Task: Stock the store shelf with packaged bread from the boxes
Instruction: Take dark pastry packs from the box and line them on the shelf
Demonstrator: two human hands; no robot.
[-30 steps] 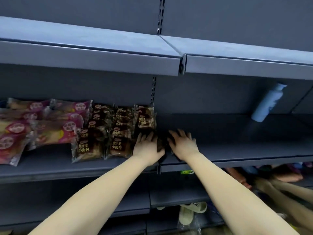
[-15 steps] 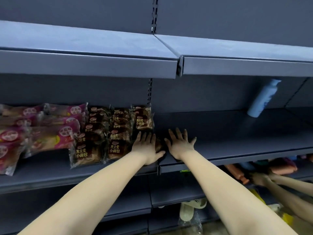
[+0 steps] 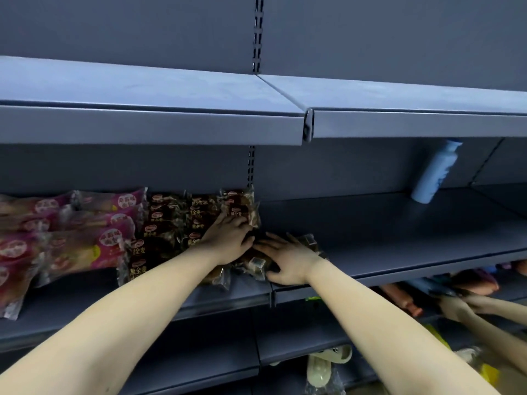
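Note:
Rows of brown packaged bread (image 3: 168, 223) lie on the middle shelf (image 3: 399, 252), with pink bread packs (image 3: 85, 240) to their left. My left hand (image 3: 228, 238) lies flat on the rightmost brown packs, fingers straight. My right hand (image 3: 288, 260) presses flat on a small pile of brown packs (image 3: 253, 265) near the shelf's front edge, just right of the rows. Both hands nearly touch each other. The packs under my palms are mostly hidden.
A pale blue bottle (image 3: 433, 172) leans against the back wall at the right of the same shelf. Another person's hands (image 3: 467, 306) work at a lower shelf on the right among coloured packs. Slippers (image 3: 328, 363) sit on the lowest shelf.
Both hands have moved deeper onto the shelf; the left slid up onto the rightmost row, and the right turned leftward over the pile of packs. The view has tilted upward.

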